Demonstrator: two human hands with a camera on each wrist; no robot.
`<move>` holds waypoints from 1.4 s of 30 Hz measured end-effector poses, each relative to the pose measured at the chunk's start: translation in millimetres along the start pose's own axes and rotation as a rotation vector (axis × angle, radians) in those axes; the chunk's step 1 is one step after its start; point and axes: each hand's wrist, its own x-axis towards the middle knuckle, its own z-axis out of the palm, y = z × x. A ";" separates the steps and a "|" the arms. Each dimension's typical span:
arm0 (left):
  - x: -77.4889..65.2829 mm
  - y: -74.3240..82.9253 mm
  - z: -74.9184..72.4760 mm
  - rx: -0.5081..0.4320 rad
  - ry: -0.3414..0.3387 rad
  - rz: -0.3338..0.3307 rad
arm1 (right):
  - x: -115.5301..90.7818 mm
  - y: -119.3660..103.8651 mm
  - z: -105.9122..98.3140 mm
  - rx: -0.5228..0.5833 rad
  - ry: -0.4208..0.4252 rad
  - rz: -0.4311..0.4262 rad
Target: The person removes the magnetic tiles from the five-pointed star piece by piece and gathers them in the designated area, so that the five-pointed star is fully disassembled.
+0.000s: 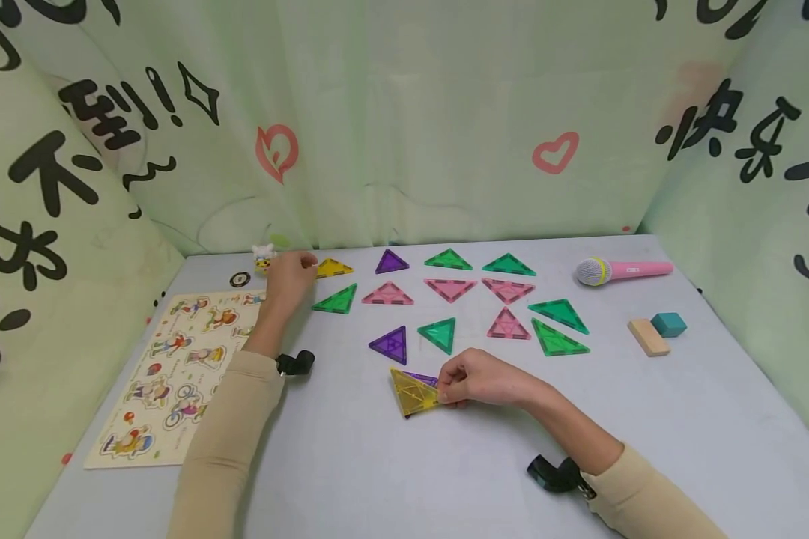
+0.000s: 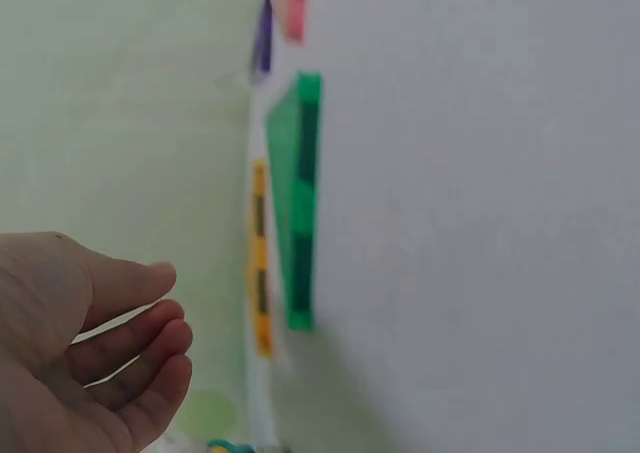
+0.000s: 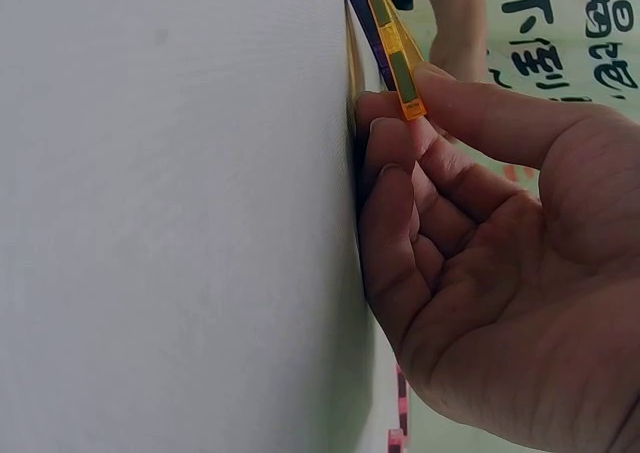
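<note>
Between thumb and fingers, my right hand (image 1: 482,378) pinches a yellow triangular magnetic tile (image 1: 411,394), its edge plain in the right wrist view. A purple triangular tile (image 3: 368,33) lies against it, partly hidden beneath it in the head view. At the back left, my left hand (image 1: 291,281) hovers with loosely bent fingers and nothing in them. Close to its right are another yellow tile (image 1: 334,268) and a green tile (image 1: 337,299); the left wrist view shows a gap between the hand and both tiles. A small cow-like figurine (image 1: 263,256) stands just behind the left hand.
Several pink, green and purple triangular tiles (image 1: 449,290) lie spread across the middle. A picture board (image 1: 144,419) lies under the left forearm, near a black disc (image 1: 240,279). To the right are a pink microphone (image 1: 637,270), a wooden block (image 1: 649,337) and a teal block (image 1: 669,325).
</note>
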 end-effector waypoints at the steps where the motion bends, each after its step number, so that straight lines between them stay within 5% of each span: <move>1: -3.2 4.0 -1.4 -0.008 -0.002 0.013 | 0.3 0.3 0.1 -0.001 -0.001 -0.002; 7: -26.4 30.1 -2.9 -0.050 -0.131 0.147 | 2.7 4.5 -0.2 0.024 0.010 0.002; 16: -74.9 56.4 5.5 -0.061 -0.613 0.334 | 2.9 6.0 -1.3 0.100 0.043 -0.014; 21: -98.5 62.3 13.3 -0.068 -0.779 0.426 | 2.3 4.3 -2.4 0.111 0.077 -0.020; 28: -114.6 64.4 21.0 -0.074 -0.812 0.480 | 4.4 3.7 -1.3 0.111 0.085 -0.035; 42: -125.8 66.5 32.5 -0.111 -0.833 0.465 | 1.6 3.4 -0.7 0.118 0.108 -0.041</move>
